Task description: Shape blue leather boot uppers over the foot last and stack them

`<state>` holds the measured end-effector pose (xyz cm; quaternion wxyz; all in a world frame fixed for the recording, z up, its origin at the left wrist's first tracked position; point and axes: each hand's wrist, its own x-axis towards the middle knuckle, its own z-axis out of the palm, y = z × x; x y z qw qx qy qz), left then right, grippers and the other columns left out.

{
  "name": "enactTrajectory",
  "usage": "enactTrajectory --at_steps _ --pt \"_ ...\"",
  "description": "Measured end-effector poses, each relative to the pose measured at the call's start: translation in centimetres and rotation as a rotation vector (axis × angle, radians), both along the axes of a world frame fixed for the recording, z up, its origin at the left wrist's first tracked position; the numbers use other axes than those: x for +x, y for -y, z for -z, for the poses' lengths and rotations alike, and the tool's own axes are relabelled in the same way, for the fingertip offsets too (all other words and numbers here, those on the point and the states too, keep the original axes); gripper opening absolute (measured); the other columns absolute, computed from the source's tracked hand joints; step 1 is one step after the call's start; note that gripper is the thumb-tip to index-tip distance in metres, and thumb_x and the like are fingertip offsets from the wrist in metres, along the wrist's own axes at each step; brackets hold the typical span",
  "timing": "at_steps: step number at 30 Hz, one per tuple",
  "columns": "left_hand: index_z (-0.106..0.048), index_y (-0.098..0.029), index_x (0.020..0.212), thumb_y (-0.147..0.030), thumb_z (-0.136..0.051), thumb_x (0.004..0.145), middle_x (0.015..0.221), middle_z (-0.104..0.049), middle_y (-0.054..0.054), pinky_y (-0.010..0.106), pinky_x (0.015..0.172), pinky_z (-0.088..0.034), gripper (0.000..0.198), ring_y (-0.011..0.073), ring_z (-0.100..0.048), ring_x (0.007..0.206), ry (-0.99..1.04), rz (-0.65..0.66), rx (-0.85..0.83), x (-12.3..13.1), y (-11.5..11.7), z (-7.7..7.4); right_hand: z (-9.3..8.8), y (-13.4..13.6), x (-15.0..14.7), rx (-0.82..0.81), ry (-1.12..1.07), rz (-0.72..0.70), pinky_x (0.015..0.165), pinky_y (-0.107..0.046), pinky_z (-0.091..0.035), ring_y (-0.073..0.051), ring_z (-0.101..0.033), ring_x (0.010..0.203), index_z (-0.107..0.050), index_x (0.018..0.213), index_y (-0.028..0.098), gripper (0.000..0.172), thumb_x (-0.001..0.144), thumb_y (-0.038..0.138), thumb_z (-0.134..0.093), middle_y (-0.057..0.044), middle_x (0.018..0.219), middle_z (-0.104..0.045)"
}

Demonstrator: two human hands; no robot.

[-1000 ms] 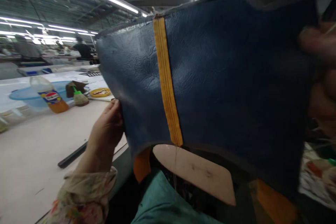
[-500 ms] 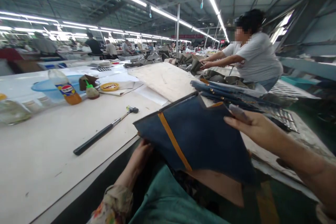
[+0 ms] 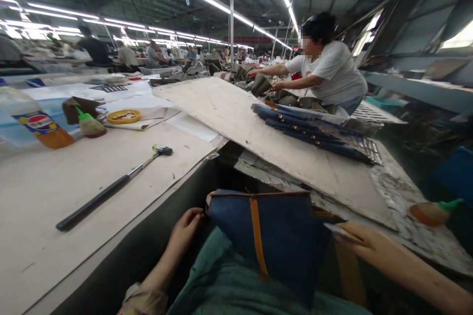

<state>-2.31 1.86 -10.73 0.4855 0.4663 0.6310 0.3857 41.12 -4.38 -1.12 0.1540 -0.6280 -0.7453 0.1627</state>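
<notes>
A dark blue sheet-like bag piece (image 3: 284, 231) with a tan strip (image 3: 257, 231) down its face is held above my lap. Its top edge runs nearly level, and its lower part drops toward my green clothing (image 3: 218, 275). My left hand (image 3: 187, 229) is closed at the top left corner, fingertips pinching there. Over at the right edge, my right hand (image 3: 356, 238) is closed with its fingertips against the piece. Along that thumb lies something slim and grey; I cannot tell whether it is a finger cover or a tool.
A hammer-like tool (image 3: 114, 189) lies on the left table (image 3: 121, 236). Behind it stand a drink bottle (image 3: 44, 125), a green-topped glue bottle (image 3: 88, 123) and a yellow dish (image 3: 123, 116). Stacked blue pieces (image 3: 310, 130) rest on a board (image 3: 221, 108). A co-worker (image 3: 325, 69) handles dark pieces beyond.
Both hands have brought the blue bag piece lower and nearer my lap, and its top edge has levelled out. The view has turned to the right, showing another glue bottle.
</notes>
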Motion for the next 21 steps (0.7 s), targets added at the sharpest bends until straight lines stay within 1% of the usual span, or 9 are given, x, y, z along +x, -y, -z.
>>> enactTrajectory --at_steps 2,4,6,9,11,14,17,19,21 --pt "-0.057 -0.019 0.099 -0.049 -0.053 0.073 0.1 -0.062 0.007 0.039 0.092 -0.042 0.041 0.0256 -0.055 0.104 -0.118 -0.067 0.194 -0.7 -0.2 -2.0 -0.5 0.4 0.3 0.079 -0.003 0.018 0.075 -0.033 -0.053 -0.022 -0.065 0.084 -0.067 0.093 0.023 0.036 0.086 0.049 -0.045 -0.005 0.092 -0.07" --pt "-0.058 -0.019 0.103 -0.044 -0.05 0.08 0.105 -0.062 0.007 0.04 0.095 -0.042 0.035 0.0243 -0.056 0.104 -0.274 -0.046 0.446 0.0 -0.1 -4.1 -1.2 0.3 -0.3 0.228 0.008 0.005 0.086 -0.038 -0.05 -0.024 -0.062 0.098 -0.064 0.106 0.022 0.034 0.086 0.043 -0.046 -0.007 0.106 -0.067" --pt "-0.058 -0.019 0.108 -0.035 -0.045 0.086 0.11 -0.061 0.008 0.039 0.095 -0.043 0.03 0.0226 -0.056 0.105 -0.427 0.072 0.671 2.2 -0.1 -5.8 -1.6 -0.1 -1.6 0.312 0.037 -0.069 0.09 -0.039 -0.048 -0.023 -0.059 0.104 -0.062 0.11 0.022 0.031 0.085 0.033 -0.047 -0.007 0.11 -0.065" --pt "-0.051 -0.021 0.123 -0.026 -0.042 0.091 0.125 -0.057 0.009 0.041 0.103 -0.038 0.034 0.0205 -0.05 0.118 -0.604 0.32 0.85 6.6 -0.2 -7.1 -1.0 -0.5 -3.6 0.355 0.09 -0.127 0.092 -0.039 -0.048 -0.021 -0.058 0.105 -0.06 0.112 0.022 0.033 0.083 0.02 -0.045 -0.006 0.11 -0.065" --pt "-0.045 -0.021 0.13 -0.022 -0.04 0.092 0.132 -0.052 0.008 0.046 0.109 -0.029 0.038 0.0202 -0.044 0.125 -0.703 0.471 0.91 9.3 -0.2 -7.2 0.1 -0.4 -4.1 0.375 0.099 -0.098 0.088 -0.039 -0.049 -0.022 -0.059 0.1 -0.061 0.108 0.02 0.032 0.081 0.016 -0.045 -0.007 0.105 -0.066" --pt "-0.04 -0.021 0.134 -0.021 -0.041 0.092 0.137 -0.049 0.007 0.048 0.112 -0.021 0.042 0.0207 -0.037 0.13 -0.787 0.625 0.941 12.3 0.2 -6.4 2.5 1.1 -3.7 0.377 0.073 -0.037 0.082 -0.038 -0.051 -0.022 -0.06 0.092 -0.063 0.096 0.02 0.024 0.078 0.014 -0.048 -0.007 0.095 -0.065" --pt "-0.043 -0.021 0.133 -0.024 -0.042 0.092 0.134 -0.052 0.005 0.046 0.112 -0.021 0.041 0.0205 -0.041 0.128 -0.819 0.69 0.954 13.5 1.0 -4.9 5.7 4.0 -3.4 0.367 0.017 -0.003 0.081 -0.035 -0.052 -0.021 -0.06 0.093 -0.064 0.091 0.021 0.023 0.077 0.013 -0.048 -0.007 0.095 -0.065" --pt "-0.047 -0.023 0.13 -0.024 -0.042 0.093 0.132 -0.054 0.003 0.044 0.112 -0.02 0.038 0.0195 -0.044 0.125 -0.842 0.709 0.976 13.6 1.5 -4.2 7.8 6.1 -3.6 0.378 -0.024 0.022 0.084 -0.034 -0.052 -0.021 -0.06 0.098 -0.065 0.098 0.021 0.029 0.077 0.012 -0.047 -0.007 0.103 -0.065" --pt "-0.049 -0.025 0.129 -0.023 -0.041 0.093 0.132 -0.055 0.003 0.044 0.113 -0.019 0.037 0.0191 -0.045 0.125 -0.867 0.715 0.999 13.6 1.9 -3.9 9.4 7.6 -4.1 0.388 -0.059 0.063 0.088 -0.033 -0.052 -0.02 -0.059 0.104 -0.063 0.107 0.021 0.036 0.077 0.012 -0.046 -0.007 0.111 -0.064"
